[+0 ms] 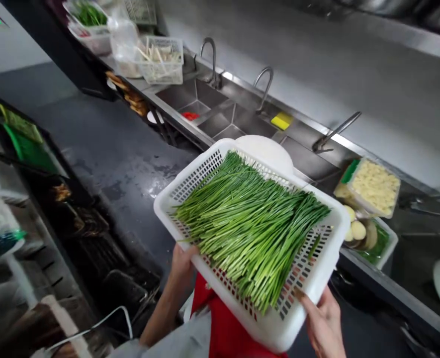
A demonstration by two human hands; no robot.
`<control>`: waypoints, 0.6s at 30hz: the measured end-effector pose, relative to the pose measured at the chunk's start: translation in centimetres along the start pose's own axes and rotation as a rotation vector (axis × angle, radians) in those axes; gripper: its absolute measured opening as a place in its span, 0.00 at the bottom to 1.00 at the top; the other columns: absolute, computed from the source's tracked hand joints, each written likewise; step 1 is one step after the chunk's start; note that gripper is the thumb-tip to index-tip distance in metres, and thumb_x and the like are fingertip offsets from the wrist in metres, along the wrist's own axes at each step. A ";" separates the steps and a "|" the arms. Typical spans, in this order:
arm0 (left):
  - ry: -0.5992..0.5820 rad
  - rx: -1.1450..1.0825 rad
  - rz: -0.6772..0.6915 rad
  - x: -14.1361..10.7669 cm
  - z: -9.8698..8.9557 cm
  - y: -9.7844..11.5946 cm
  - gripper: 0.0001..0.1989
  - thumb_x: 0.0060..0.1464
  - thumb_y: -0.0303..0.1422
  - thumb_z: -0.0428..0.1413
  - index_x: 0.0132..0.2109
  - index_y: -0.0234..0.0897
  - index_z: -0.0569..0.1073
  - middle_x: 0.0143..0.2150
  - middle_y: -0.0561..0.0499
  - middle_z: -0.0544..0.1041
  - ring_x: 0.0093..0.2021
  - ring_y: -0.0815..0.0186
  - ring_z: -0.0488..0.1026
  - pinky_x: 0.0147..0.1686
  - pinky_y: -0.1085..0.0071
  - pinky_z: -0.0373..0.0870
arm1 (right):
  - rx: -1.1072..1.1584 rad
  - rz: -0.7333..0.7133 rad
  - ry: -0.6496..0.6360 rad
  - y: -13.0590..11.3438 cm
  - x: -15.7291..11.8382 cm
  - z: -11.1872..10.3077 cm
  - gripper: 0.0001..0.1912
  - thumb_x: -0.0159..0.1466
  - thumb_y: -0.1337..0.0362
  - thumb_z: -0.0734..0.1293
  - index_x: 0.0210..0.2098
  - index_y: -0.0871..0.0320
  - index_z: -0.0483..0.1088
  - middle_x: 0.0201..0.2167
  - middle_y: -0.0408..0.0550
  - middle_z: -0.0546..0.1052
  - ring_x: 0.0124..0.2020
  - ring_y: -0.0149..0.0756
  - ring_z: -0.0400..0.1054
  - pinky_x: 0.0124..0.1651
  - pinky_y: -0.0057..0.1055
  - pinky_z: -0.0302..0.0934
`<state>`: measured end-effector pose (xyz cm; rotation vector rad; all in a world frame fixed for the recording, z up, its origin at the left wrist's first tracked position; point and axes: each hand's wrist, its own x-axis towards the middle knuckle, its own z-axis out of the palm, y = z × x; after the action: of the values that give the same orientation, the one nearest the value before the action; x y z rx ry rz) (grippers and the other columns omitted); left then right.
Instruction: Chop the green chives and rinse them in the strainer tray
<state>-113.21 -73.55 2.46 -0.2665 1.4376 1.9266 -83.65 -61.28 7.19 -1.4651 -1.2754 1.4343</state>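
A white perforated plastic basket (305,306) is held in front of my body, tilted in view. Long green chives (249,223) lie spread across it in one layered bundle, their pale cut ends toward me. My left hand (182,263) grips the basket's near left rim, thumb over the edge and the other fingers mostly hidden beneath. At the near right corner, my right hand (324,318) is closed on the rim, its thumb on the inside. Behind the basket's far edge shows a round white board or lid (268,151), partly covered.
Steel sinks (238,122) with curved taps line the wall; a yellow sponge (282,120) lies on their ledge. To the right stand a tub of pale diced food (376,184) and a tray of greens (382,243). Baskets (163,72) fill the far counter. Dark shelving (66,238) borders the wet floor (137,164).
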 end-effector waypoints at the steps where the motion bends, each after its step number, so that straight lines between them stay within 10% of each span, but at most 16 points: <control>1: -0.008 -0.022 -0.008 1.5 -0.8 1.6 0.19 0.28 0.30 0.60 0.35 0.39 0.71 0.27 0.58 0.73 0.26 0.69 0.69 0.25 0.74 0.67 | -0.020 -0.016 0.008 -0.7 -0.3 2.5 0.43 0.45 0.56 0.80 0.60 0.55 0.70 0.48 0.55 0.81 0.47 0.55 0.77 0.45 0.41 0.75; 10: 0.111 -0.264 -0.007 10.2 -9.6 10.0 0.19 0.29 0.28 0.61 0.35 0.38 0.68 0.29 0.58 0.74 0.28 0.69 0.71 0.28 0.74 0.69 | -0.236 -0.154 -0.250 -7.2 1.6 20.4 0.39 0.51 0.54 0.78 0.60 0.57 0.70 0.49 0.56 0.80 0.44 0.49 0.77 0.44 0.37 0.73; 18: 0.291 -0.170 0.150 14.3 -15.7 13.3 0.19 0.34 0.31 0.62 0.38 0.35 0.69 0.30 0.56 0.74 0.27 0.70 0.70 0.28 0.75 0.68 | -0.160 0.041 -0.331 -4.8 3.9 30.7 0.47 0.45 0.54 0.79 0.62 0.56 0.67 0.42 0.51 0.83 0.40 0.49 0.78 0.42 0.38 0.74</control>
<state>-135.92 -83.51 -0.97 -0.5515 1.5139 2.2073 -114.95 -60.80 6.64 -1.4010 -1.6008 1.6857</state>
